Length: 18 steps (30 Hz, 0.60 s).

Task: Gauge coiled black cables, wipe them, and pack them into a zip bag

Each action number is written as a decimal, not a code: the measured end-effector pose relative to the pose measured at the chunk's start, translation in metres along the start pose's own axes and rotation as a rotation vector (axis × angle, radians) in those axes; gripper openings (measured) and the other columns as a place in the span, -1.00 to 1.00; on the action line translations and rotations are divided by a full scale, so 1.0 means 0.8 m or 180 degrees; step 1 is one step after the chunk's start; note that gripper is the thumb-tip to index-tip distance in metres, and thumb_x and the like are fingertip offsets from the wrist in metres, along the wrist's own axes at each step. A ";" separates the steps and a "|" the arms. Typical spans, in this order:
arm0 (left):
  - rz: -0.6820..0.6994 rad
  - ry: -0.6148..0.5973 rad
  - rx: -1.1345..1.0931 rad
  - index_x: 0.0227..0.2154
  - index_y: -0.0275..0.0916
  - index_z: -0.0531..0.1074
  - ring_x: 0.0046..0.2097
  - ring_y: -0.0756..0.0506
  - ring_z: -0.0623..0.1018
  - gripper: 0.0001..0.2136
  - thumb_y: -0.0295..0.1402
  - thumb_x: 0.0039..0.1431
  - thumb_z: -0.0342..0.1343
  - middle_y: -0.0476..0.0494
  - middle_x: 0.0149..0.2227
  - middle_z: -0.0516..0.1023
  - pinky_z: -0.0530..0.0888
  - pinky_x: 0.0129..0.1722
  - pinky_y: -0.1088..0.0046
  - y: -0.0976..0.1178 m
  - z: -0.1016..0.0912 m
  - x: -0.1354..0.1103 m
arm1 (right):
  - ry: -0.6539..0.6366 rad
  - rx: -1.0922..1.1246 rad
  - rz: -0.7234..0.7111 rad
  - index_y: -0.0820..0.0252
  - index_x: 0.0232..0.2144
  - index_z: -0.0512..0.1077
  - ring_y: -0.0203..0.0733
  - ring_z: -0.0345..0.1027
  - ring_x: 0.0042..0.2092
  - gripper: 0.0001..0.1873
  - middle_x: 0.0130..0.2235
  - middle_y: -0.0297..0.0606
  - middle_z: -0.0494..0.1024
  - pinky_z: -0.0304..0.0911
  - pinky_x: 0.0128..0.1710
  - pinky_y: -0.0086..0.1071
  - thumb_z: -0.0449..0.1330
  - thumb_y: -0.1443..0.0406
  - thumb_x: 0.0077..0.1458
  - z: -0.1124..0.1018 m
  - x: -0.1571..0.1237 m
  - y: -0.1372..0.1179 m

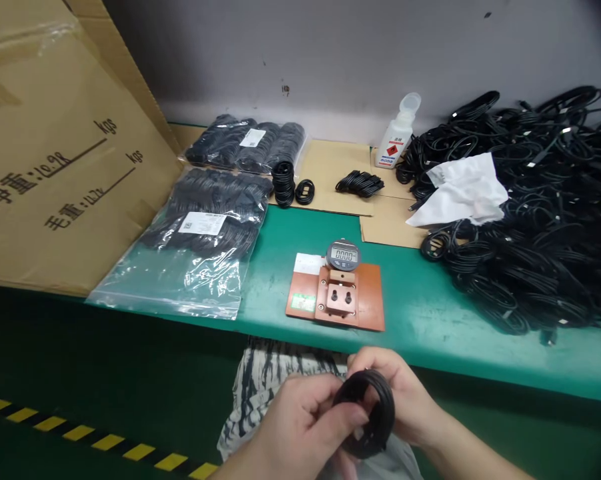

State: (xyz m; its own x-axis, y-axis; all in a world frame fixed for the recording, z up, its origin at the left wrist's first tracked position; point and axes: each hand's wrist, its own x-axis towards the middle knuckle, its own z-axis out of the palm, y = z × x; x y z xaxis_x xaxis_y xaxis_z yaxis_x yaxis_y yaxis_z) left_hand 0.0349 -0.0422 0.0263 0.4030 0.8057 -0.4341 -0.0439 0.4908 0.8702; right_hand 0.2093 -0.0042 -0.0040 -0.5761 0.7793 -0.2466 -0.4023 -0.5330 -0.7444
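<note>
Both my hands hold a coiled black cable (375, 410) low in the view, below the table's front edge. My left hand (300, 420) pinches the near side of the coil with thumb and fingers. My right hand (405, 393) wraps round the coil's far side. Just beyond them, a copper-coloured fixture with a digital gauge (341, 283) showing zeros rests on the green table (430, 313).
A big heap of black cables (545, 220) with a white cloth (463, 190) fills the right. Clear bags of black rings (205, 220) lie left, beside a large cardboard box (55, 153). A stack of rings (283, 183), a cable bundle (360, 183) and a white bottle (398, 133) stand behind.
</note>
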 end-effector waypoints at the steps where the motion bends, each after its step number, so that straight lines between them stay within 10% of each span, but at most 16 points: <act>1: 0.0027 -0.0029 -0.0037 -0.41 -0.33 0.46 -0.57 -0.06 0.60 -0.52 0.10 0.21 0.14 -0.19 -0.51 0.58 0.34 -0.64 0.63 -0.001 -0.001 -0.001 | 0.0006 -0.0087 -0.0066 0.22 -0.43 0.56 -0.44 0.26 -0.58 -0.68 -0.53 -0.40 0.46 0.20 -0.60 -0.62 0.50 0.11 -0.04 0.001 0.001 -0.001; 11: 0.0954 -0.0188 0.1229 -0.47 -0.22 0.32 -0.46 -0.08 0.55 -0.72 -0.33 0.38 -0.10 -0.13 -0.53 0.55 0.38 -0.41 0.47 0.001 -0.018 -0.005 | 0.0006 -0.1033 -0.0647 0.16 -0.29 0.60 -0.32 0.36 -0.48 -0.89 -0.42 -0.25 0.55 0.32 -0.46 -0.49 0.38 0.25 0.12 0.014 -0.006 -0.015; 18: 0.2572 0.0170 0.2616 -0.41 -0.15 0.19 -0.54 -0.07 0.42 -0.85 -0.54 0.20 -0.10 -0.05 -0.53 0.45 0.25 -0.51 0.41 -0.009 -0.016 0.012 | 0.0640 -0.0168 0.0213 0.19 -0.52 0.35 -0.38 0.14 -0.55 -0.56 -0.59 -0.45 0.28 0.10 -0.56 -0.54 0.36 0.01 0.10 0.013 -0.011 0.012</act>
State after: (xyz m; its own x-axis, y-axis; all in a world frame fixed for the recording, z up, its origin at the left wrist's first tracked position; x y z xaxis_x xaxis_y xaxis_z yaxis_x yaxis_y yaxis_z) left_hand 0.0274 -0.0343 0.0129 0.4886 0.8090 0.3268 0.3450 -0.5232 0.7793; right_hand 0.2027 -0.0198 -0.0024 -0.4446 0.7956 -0.4114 -0.3271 -0.5718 -0.7524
